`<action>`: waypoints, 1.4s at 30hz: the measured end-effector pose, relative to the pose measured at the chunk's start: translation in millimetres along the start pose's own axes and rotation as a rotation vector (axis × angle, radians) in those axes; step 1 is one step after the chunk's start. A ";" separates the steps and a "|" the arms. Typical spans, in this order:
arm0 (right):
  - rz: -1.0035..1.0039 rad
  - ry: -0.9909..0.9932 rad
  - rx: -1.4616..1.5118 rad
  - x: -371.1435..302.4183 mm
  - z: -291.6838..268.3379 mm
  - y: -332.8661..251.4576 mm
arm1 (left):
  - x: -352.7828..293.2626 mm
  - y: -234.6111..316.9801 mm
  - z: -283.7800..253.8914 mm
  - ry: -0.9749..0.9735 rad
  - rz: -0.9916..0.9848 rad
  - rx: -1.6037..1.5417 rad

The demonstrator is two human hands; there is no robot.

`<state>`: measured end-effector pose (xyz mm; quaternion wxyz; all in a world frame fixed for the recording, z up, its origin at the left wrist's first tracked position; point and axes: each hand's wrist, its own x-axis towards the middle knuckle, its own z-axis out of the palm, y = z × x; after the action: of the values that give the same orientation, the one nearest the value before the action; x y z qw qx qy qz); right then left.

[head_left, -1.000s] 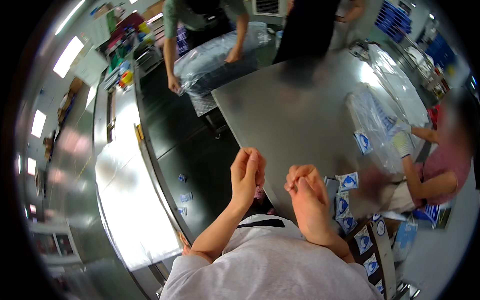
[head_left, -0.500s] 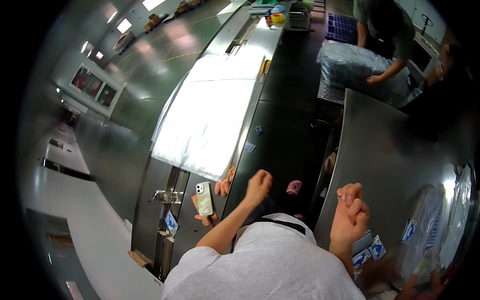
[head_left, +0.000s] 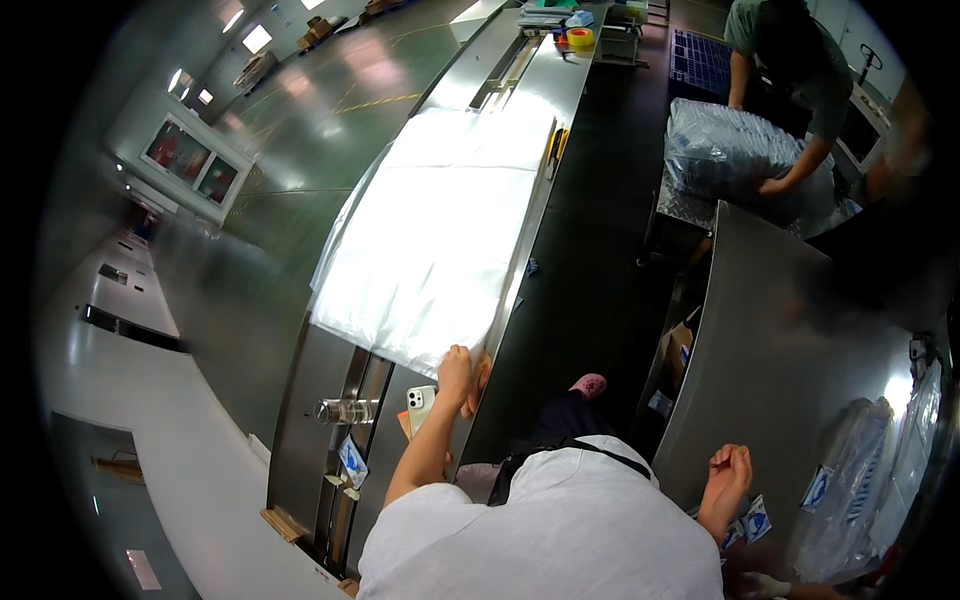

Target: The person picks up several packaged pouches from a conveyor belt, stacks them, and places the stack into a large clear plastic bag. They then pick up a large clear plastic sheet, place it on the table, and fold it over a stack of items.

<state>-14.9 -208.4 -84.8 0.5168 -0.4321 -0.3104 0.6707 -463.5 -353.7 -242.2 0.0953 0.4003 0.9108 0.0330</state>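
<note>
A stack of white plastic bags (head_left: 430,230) lies flat on the long steel table to my left. At the stack's near right corner is my left hand (head_left: 456,378), its fingers closed on the edge of the top bag. My right hand (head_left: 728,483) is held beside the other steel table on the right, with fingers curled together and nothing visible in them. Under and beyond it lie small blue-and-white packets (head_left: 756,520), partly covered by the hand and wrist. A phone in a pale case (head_left: 420,405) lies close to my left forearm, which partly hides it.
A clear bottle (head_left: 345,411) lies on the left table near another packet (head_left: 352,462). Yellow-handled cutters (head_left: 558,150) rest by the stack's right edge. Clear plastic bags (head_left: 850,490) lie on the right table (head_left: 770,350). Across the aisle, a person handles a plastic-wrapped bundle (head_left: 735,150).
My left hand has moved forward and left onto the bags' near corner. My right hand has dropped lower and closed up more. The view has shifted slightly, and one foot has moved.
</note>
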 end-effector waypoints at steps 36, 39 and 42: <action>0.236 -0.089 -0.449 217.2 87.6 110.1 | 195.3 413.8 -53.1 -1.037 0.611 -1.430; 0.280 -0.079 -0.846 293.4 -15.3 30.8 | 188.0 424.4 -42.6 -0.382 1.233 -0.866; 0.042 0.492 -1.426 338.4 -99.2 -72.9 | 169.8 440.0 13.1 -0.263 1.430 -0.309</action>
<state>74.1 133.8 -152.4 0.1532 -0.8051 -0.5366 0.2011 -255.0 69.0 -219.9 0.2139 0.8782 0.3939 0.1666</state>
